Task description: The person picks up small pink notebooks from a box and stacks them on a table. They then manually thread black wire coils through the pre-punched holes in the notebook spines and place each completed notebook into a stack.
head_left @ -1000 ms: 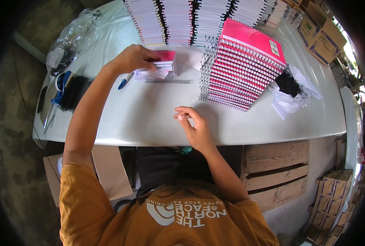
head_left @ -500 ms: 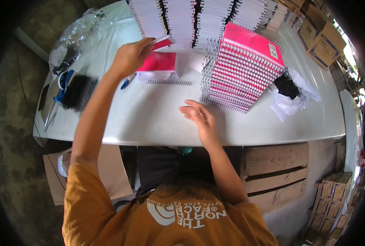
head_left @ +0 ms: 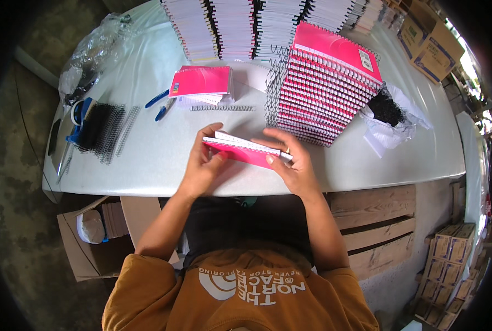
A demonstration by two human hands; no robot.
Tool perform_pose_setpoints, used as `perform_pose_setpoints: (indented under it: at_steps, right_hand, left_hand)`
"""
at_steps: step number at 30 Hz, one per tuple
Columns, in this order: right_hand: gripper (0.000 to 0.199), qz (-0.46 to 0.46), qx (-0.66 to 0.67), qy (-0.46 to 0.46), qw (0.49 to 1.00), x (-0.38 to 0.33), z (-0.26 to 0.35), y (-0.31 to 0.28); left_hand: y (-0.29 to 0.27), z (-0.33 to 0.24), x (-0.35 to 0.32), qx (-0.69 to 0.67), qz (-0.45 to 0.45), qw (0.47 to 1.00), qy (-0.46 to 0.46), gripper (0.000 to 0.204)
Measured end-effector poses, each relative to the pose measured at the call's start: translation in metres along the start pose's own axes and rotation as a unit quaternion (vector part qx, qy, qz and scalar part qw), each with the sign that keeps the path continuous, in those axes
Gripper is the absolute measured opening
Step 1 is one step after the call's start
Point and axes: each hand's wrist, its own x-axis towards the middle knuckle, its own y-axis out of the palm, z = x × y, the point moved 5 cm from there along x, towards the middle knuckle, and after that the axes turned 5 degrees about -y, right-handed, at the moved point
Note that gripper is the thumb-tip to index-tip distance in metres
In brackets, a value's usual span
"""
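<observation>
1. In the head view, the left hand [head_left: 200, 170] is holding one end of a pink booklet [head_left: 243, 155]. Half a second ago it was lifting a booklet beside the pile, farther back.
2. The right hand [head_left: 298, 171] is now holding the other end. Before, it was hanging with nothing in its fingers.
3. The fingers of both hands are pinching the booklet, thumbs on the pink side. The booklet is sitting above the front part of the tabletop [head_left: 157, 160], and its white pages are showing at the top.
4. The pile of pink booklets [head_left: 202, 81] is staying at the back, and the left arm is no longer reaching toward it.
5. Two blue pens [head_left: 157, 98] are now showing left of the pile; only one was showing before.
6. A loose wire coil [head_left: 222, 108] is still lying just in front of the pile.
7. The tall stack of pink spiral notebooks [head_left: 326, 99] is still standing to the right.
</observation>
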Motion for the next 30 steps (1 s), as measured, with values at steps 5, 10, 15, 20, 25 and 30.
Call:
perform_pose_setpoints:
  at_steps: [5, 10, 15, 20, 25, 30]
  right_hand:
    - [0.023, -0.030, -0.099, -0.023, 0.994, -0.007, -0.025, -0.001]
    - [0.029, -0.032, -0.138, -0.033, 0.989, -0.005, -0.031, 0.004]
    - [0.029, -0.080, -0.151, -0.061, 0.983, -0.005, -0.026, 0.002]
    - [0.028, -0.088, -0.135, -0.037, 0.986, -0.006, -0.033, -0.004]
    - [0.028, -0.082, -0.127, -0.059, 0.987, -0.003, -0.029, 0.002]
    - [0.028, -0.050, -0.121, -0.035, 0.991, -0.004, -0.030, 0.001]
  left_hand:
    - [0.004, -0.006, 0.011, 0.353, 0.014, 0.927, 0.124, 0.047]
    - [-0.007, -0.025, 0.065, 0.601, -0.014, 0.786, 0.141, 0.037]
    - [-0.010, -0.012, 0.075, 0.668, 0.001, 0.731, 0.137, 0.030]
    - [-0.045, -0.026, 0.059, 0.225, 0.025, 0.974, 0.017, 0.026]
    - [-0.040, -0.029, 0.026, 0.190, 0.070, 0.976, -0.082, 0.034]
    - [-0.040, -0.031, 0.032, 0.258, 0.071, 0.960, -0.080, 0.032]
